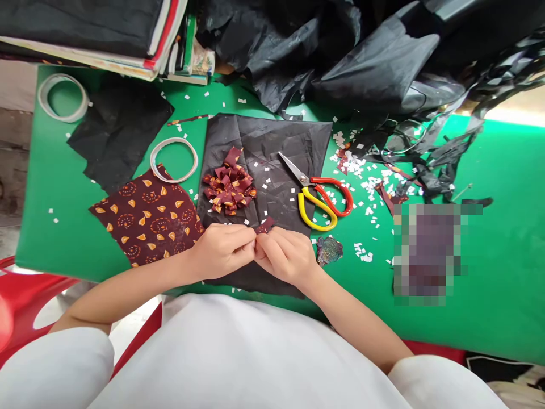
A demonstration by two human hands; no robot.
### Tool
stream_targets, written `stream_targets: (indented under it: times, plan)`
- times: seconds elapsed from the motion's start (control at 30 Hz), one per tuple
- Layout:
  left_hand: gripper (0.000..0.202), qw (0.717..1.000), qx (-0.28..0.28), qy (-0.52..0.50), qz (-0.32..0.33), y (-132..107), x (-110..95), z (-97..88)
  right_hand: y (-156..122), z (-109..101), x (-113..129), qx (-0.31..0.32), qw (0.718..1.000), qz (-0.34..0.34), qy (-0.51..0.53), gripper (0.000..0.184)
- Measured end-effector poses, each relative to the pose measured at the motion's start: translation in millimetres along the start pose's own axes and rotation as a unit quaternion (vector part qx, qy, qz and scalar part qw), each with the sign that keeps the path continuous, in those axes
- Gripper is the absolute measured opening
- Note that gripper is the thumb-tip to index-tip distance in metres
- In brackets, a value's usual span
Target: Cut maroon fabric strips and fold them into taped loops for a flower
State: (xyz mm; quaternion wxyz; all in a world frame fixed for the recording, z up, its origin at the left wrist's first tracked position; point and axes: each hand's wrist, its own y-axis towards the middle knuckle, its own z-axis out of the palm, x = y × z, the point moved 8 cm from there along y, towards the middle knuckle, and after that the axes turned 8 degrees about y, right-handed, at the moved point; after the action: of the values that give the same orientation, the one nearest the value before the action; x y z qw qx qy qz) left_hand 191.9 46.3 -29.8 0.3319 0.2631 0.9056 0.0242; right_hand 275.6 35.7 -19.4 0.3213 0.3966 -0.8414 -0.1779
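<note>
From where I stand, the two hands meet over the near part of the black sheet (272, 136), just in front of the white shirt. Both are closed: the left hand (225, 247) and right hand (287, 253) have their fingers curled, tips together, pinching a small maroon strip (266, 225) between them. Only one end of it shows, poking up past the fingers, away from the person and leaning a little right; the rest is hidden, so I can't tell how its full length runs.

The relation that matters, to my eye, is between that strip and the rosette (230, 186) of maroon loops. The rosette lies on the sheet beyond the hands and somewhat to the left, apart from them, with the left hand nearer. One loop stands out at its far side.

On the other side, the scissors (305, 180) lie beyond the right hand, which is the nearer one. Their blades point away and leftward, handles toward the right, partly off the sheet and over the green table (502, 272). The patterned cloth (155, 218) spreads left of the left hand, reaching to its wrist.
</note>
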Motion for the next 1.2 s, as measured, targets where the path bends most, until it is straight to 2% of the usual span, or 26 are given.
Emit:
stream_targets:
  times: [0.1, 0.23, 0.47, 0.6, 0.8, 0.97, 1.07, 1.2]
  plan:
    - [0.023, 0.999, 0.020, -0.018, -0.028, 2, 4, 1.0, -1, 3, -9, 0.011, 0.998, 0.052, 0.030, 0.019]
    - [0.021, 0.995, 0.049, -0.067, -0.062, 2, 8, 3.6, -3, 6, -17, 0.029, 0.985, 0.109, 0.127, 0.015]
    - [0.021, 0.974, 0.089, -0.173, -0.115, 1, 14, 8.5, -2, 6, -25, 0.033, 0.941, 0.204, 0.268, 0.015]
    - [0.022, 0.958, 0.118, -0.218, -0.142, 1, 18, 12.0, -3, 7, -30, 0.030, 0.921, 0.236, 0.308, 0.016]
    - [0.021, 0.943, 0.123, -0.263, -0.162, 2, 19, 12.8, -4, 8, -30, 0.031, 0.924, 0.232, 0.303, 0.015]
    - [0.021, 0.952, 0.112, -0.236, -0.161, 3, 20, 10.7, -6, 4, -32, -0.005, 0.944, 0.231, 0.235, 0.009]
    - [0.021, 0.959, 0.104, -0.210, -0.158, 3, 21, 9.1, -3, -5, -26, -0.037, 0.972, 0.171, 0.158, 0.016]
    - [0.021, 0.965, 0.099, -0.192, -0.150, 3, 21, 8.3, 0, -4, -18, -0.014, 0.992, 0.098, 0.076, 0.009]
